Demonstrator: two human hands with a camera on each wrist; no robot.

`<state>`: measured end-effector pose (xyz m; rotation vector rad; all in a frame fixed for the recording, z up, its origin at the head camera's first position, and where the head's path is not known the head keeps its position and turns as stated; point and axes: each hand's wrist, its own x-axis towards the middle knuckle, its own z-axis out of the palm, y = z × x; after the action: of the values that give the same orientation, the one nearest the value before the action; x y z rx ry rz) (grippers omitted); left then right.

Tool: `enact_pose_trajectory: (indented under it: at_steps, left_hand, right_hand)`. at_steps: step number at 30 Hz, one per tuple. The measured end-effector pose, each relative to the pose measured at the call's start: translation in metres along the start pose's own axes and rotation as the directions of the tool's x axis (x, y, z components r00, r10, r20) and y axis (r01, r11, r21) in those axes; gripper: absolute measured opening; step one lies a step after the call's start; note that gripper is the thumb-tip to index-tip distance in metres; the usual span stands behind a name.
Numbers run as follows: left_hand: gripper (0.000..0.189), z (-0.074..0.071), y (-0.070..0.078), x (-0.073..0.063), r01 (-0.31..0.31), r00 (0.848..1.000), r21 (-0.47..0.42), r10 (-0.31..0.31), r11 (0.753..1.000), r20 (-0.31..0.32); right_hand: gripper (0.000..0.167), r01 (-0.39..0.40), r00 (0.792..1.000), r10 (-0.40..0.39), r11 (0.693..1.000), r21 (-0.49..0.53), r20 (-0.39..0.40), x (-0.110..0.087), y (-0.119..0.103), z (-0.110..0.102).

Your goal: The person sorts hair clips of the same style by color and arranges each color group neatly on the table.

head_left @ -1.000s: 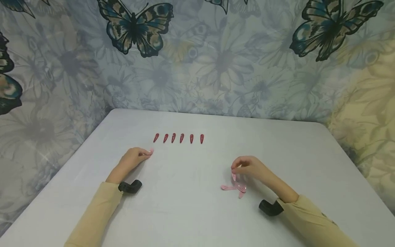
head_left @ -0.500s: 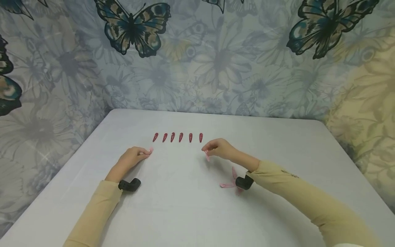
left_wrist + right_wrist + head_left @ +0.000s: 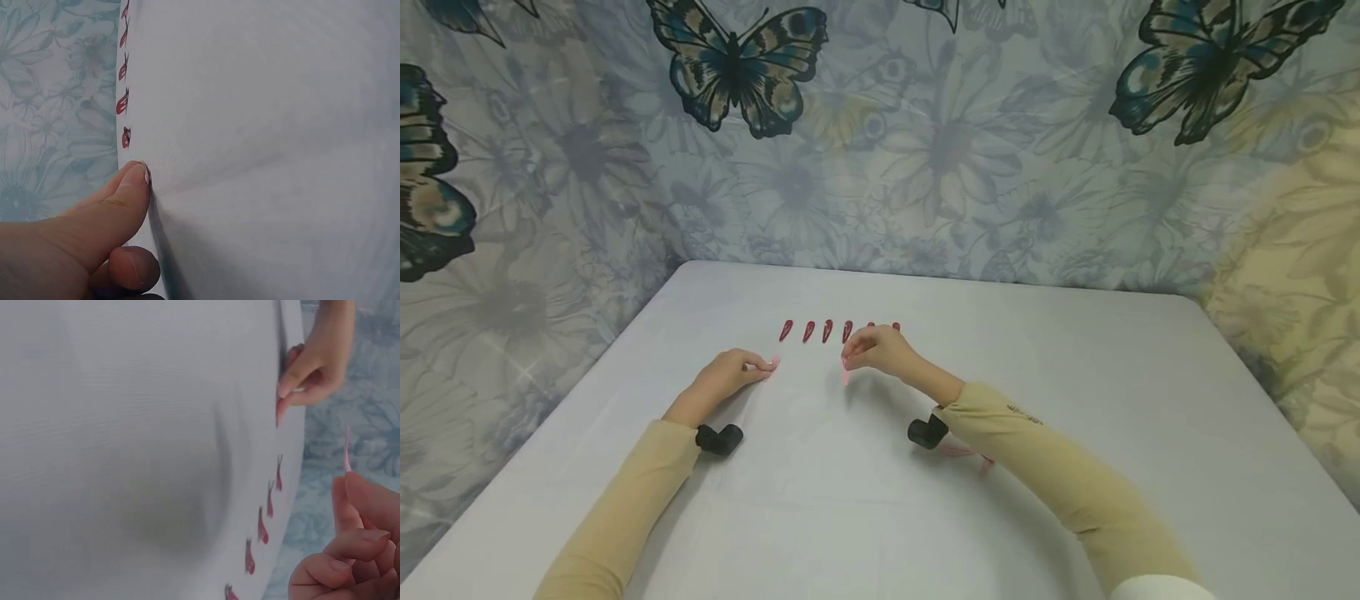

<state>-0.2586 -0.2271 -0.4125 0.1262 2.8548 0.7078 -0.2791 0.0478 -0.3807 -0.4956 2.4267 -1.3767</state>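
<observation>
Several red snap hair clips [image 3: 827,332] lie in a row toward the back of the white table; the right hand partly covers the ones at the right end. Just below the row's left end, my left hand [image 3: 718,379] pinches a pink hair clip [image 3: 776,361] between thumb and finger, at the table surface. My right hand [image 3: 886,353] is above the table in front of the row, with another pink hair clip [image 3: 347,450] held by thumb and forefinger, its free end sticking out. More pink hair clips [image 3: 987,467] lie partly hidden under the right forearm.
The white table [image 3: 820,517] reaches back to a wall covering [image 3: 940,167] printed with flowers and butterflies. A black wrist camera [image 3: 720,440] sits on the left wrist, another black camera [image 3: 927,432] on the right.
My right hand has lifted a pink hair clip from the small pile at the right and carried it leftward, toward the red row. The left hand has stayed in nearly the same place.
</observation>
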Motion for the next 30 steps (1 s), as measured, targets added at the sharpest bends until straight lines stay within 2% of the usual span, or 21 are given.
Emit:
enact_pose_trajectory:
  at_steps: [9, 17, 20, 21, 23, 27, 28, 30]
  left_hand:
    - [0.03, 0.0, -0.001, 0.005, 0.03, 0.999, 0.001, -0.03, 1.0, 0.016]
    - [0.03, 0.001, -0.002, 0.01, -0.012, 0.999, -0.063, 0.014, 0.998, 0.032]
    - [0.031, 0.002, -0.005, 0.012, -0.021, 0.999, -0.072, 0.024, 0.997, 0.032]
    - [0.031, 0.003, -0.006, 0.012, -0.021, 0.999, -0.074, 0.023, 0.997, 0.029]
    - [0.032, 0.003, -0.009, 0.011, -0.015, 1.0, -0.079, 0.017, 0.997, 0.023]
    - [0.031, 0.002, -0.013, 0.007, -0.019, 1.0, -0.082, 0.018, 0.996, -0.007]
    - [0.031, 0.002, -0.013, 0.007, -0.022, 1.0, -0.084, 0.021, 0.996, -0.013]
    - [0.031, 0.002, -0.014, 0.007, -0.029, 0.999, -0.087, 0.028, 0.996, -0.021]
  right_hand:
    - [0.012, 0.0, 0.996, 0.003, 0.999, 0.034, -0.092, 0.023, -0.006, 0.022]
    - [0.012, -0.002, 0.992, 0.007, 0.999, 0.037, -0.129, 0.046, 0.002, 0.044]
    - [0.01, 0.011, 0.992, -0.008, 1.0, 0.021, -0.125, 0.056, 0.007, 0.051]
    - [0.008, 0.051, 0.991, -0.048, 0.999, 0.019, -0.128, 0.06, 0.012, 0.054]
    - [0.007, 0.069, 0.99, -0.069, 0.998, 0.003, -0.125, 0.065, 0.012, 0.058]
    - [0.006, 0.087, 0.99, -0.086, 0.996, 0.005, -0.116, 0.065, 0.006, 0.066]
    - [0.006, 0.054, 0.992, -0.053, 0.999, 0.005, -0.111, 0.062, 0.001, 0.067]
    - [0.005, 0.049, 0.992, -0.048, 0.999, 0.008, -0.121, 0.059, -0.002, 0.07]
